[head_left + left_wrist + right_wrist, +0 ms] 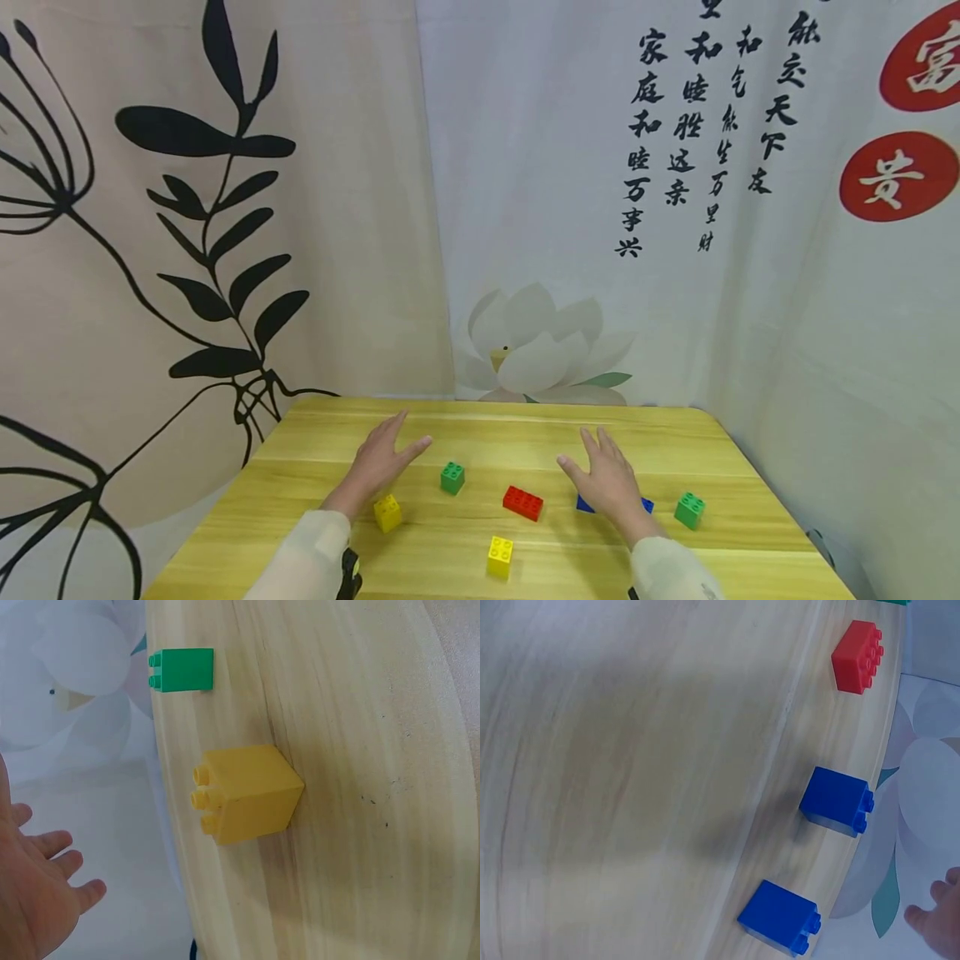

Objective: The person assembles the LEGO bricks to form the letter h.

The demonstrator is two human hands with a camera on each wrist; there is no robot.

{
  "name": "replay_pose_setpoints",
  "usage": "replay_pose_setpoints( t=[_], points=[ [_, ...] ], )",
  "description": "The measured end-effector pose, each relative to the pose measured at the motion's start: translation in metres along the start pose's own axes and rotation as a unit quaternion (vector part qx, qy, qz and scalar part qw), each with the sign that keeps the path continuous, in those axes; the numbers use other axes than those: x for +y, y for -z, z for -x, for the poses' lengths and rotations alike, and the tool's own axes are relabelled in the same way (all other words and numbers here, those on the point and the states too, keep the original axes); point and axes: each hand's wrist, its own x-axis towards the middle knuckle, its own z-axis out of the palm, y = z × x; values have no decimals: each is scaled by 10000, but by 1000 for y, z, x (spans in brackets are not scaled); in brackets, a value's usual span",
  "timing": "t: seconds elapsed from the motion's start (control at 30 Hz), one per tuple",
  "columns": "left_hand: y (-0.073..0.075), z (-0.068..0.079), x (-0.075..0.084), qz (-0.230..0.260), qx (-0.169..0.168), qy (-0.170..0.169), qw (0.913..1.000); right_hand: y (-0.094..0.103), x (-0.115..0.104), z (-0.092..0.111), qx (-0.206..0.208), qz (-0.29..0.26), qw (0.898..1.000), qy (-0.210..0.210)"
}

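My left hand (379, 460) hovers over the left part of the table with fingers spread and nothing in it. Below its wrist stands a yellow brick (387, 513), large in the left wrist view (251, 795). A green brick (452, 477) lies to the right of that hand. On the other side, my right hand (606, 477) is held over two blue bricks, its fingers extended and holding nothing. It partly hides the blue bricks in the head view; the right wrist view shows one blue brick (836, 801) beside another blue brick (780, 918).
Between the hands lies a longer red brick (522, 503), with a second yellow brick (500, 557) nearer the front. Another green brick (689, 510) sits right of the right hand. The wooden table (525, 425) ends at a printed curtain (360, 208) behind.
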Motion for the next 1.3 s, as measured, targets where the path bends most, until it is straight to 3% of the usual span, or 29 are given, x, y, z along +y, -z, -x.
replay_pose_setpoints(
  t=[0.6, 0.93, 1.3],
  points=[
    [-1, 5, -16, 1134, -49, 478, 9924, -11, -6, 9, 77, -1212, 9922, -292],
    [-2, 7, -27, 1279, -94, 600, 9899, -23, -7, 13, 155, -1722, 9836, -507],
    [0, 16, -29, 1336, -129, 616, 9890, -30, -11, 19, 95, -2254, 9725, -583]
  ],
)
